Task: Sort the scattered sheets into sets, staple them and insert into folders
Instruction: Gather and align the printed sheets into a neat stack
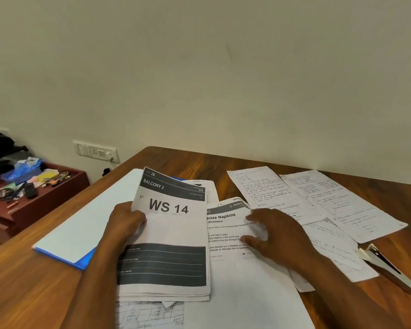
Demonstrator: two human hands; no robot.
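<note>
At tabletop [199,162] centre, sorting stage: left hand [125,222] grip pinching WS 14 stack [169,233], right hand [271,233] flat, apparently unclenched, on napkins sheet [226,231]; next, gathering, then stapler [387,267].

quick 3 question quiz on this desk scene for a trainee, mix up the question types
1. True or false: the left hand grips the stack of sheets headed WS 14.
2. Which item lies at the right edge of the table? A) stapler B) scissors C) mug
3. Fill in: the right hand rests with spread fingers on the sheet titled "...anize ____".

Key
1. True: its fingers curl round the stack's left edge.
2. A: the stapler lies beside the handwritten sheets.
3. Napkins.
</note>
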